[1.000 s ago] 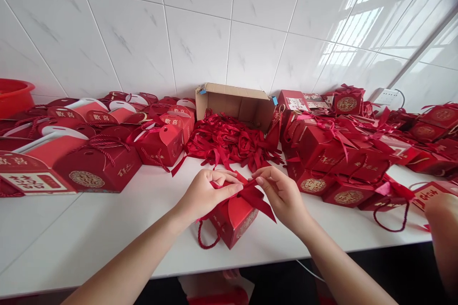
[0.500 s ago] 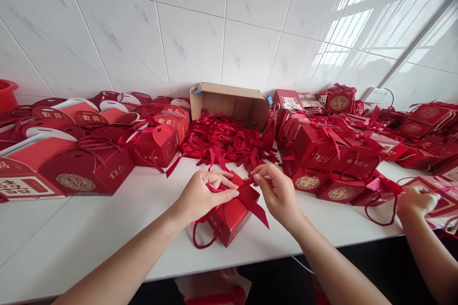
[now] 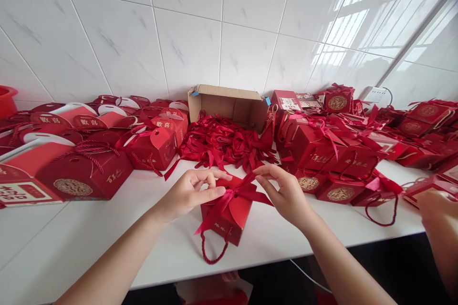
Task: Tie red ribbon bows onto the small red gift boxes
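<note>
A small red gift box (image 3: 227, 225) stands on the white table between my hands, with a red ribbon (image 3: 222, 206) tied across its top flaps. One ribbon tail hangs over the near left side and another stretches out to the right. My left hand (image 3: 191, 194) is at the box's left, thumb and forefinger apart beside the knot. At the right, my right hand (image 3: 284, 193) pinches an upper end of the ribbon between thumb and forefinger. A twisted red cord handle (image 3: 213, 261) droops from the box's near side onto the table.
Behind the box, loose red ribbons (image 3: 229, 143) spill from an open cardboard box (image 3: 229, 93). Red gift boxes (image 3: 86, 171) crowd the left, and stacked ribboned boxes (image 3: 332, 152) fill the right. Another person's hand (image 3: 438, 209) is at the far right.
My left fingers have parted from their pinch on the ribbon, and its tail now hangs over the box's near side. The box has turned slightly. The other person's hand has moved right.
</note>
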A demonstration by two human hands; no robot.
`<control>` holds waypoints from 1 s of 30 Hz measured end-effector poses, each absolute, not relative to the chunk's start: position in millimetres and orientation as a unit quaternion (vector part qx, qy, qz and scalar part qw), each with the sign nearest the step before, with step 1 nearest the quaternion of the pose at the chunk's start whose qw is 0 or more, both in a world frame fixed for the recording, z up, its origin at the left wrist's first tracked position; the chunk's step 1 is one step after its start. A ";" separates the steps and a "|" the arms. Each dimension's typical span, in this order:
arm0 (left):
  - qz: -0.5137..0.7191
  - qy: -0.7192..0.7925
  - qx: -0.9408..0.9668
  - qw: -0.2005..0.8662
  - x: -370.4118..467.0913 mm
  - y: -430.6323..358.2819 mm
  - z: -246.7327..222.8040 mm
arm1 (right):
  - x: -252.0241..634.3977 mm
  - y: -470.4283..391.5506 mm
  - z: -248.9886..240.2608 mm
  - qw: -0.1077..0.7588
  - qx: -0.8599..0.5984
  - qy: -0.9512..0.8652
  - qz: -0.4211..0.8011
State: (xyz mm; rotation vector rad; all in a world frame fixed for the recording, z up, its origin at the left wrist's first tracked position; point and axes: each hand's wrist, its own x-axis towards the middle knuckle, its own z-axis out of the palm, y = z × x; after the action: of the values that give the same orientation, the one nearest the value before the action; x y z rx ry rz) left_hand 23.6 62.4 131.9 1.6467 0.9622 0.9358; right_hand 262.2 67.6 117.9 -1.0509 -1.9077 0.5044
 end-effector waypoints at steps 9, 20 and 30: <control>0.411 0.371 0.625 0.550 21.4 61.4 128.1 | 241.9 65.0 141.2 0.356 -0.344 -0.865 0.089; 0.426 0.353 0.531 0.642 23.4 63.7 128.3 | 236.4 64.4 142.1 0.282 -0.333 -0.895 0.091; 0.470 0.386 0.501 0.615 20.0 76.4 117.0 | 285.5 45.0 183.3 0.245 -0.367 -0.897 -0.013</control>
State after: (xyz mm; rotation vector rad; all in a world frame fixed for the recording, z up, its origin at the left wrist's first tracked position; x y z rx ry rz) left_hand 20.0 76.4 117.0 1.1537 0.8903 1.0835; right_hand 285.5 45.0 183.3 -1.0022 -2.4496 -0.0365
